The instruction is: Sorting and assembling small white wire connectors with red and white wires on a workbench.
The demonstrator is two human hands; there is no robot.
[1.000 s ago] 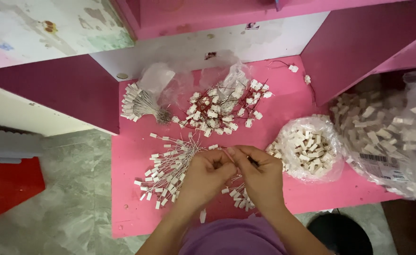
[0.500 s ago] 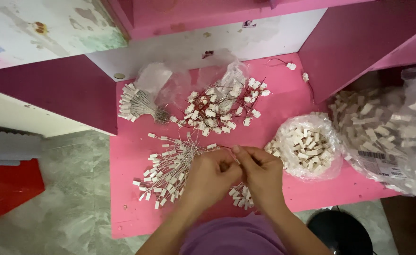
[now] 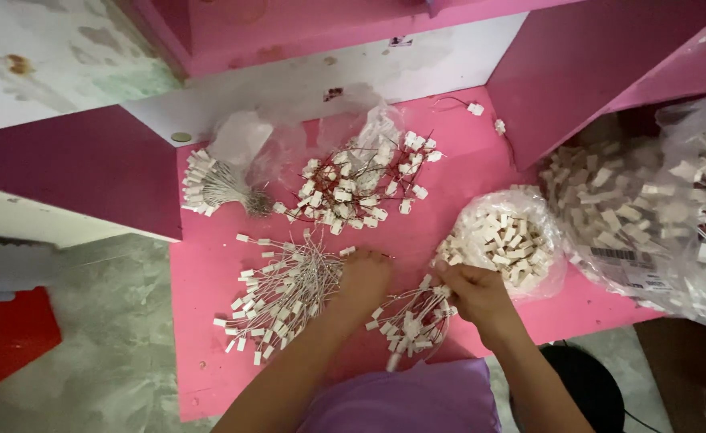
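A moment before, the two hands were pressed together in the middle of the frame, but now they were apart: the left hand (image 3: 363, 277) lay curled at the right edge of the big pile of wired white tags (image 3: 281, 297), and the right hand (image 3: 475, 290) pinched at the small bunch of tags (image 3: 411, 317) lying between the hands. Around them on the pink surface (image 3: 209, 377) sat a red-wired heap (image 3: 357, 184), a tied bundle (image 3: 213, 184) at upper left, an open bag of white pieces (image 3: 507, 240) just beside the right hand and a large bag (image 3: 657, 208) crowding the right side. Bare pink room stayed only near the lower left edge.
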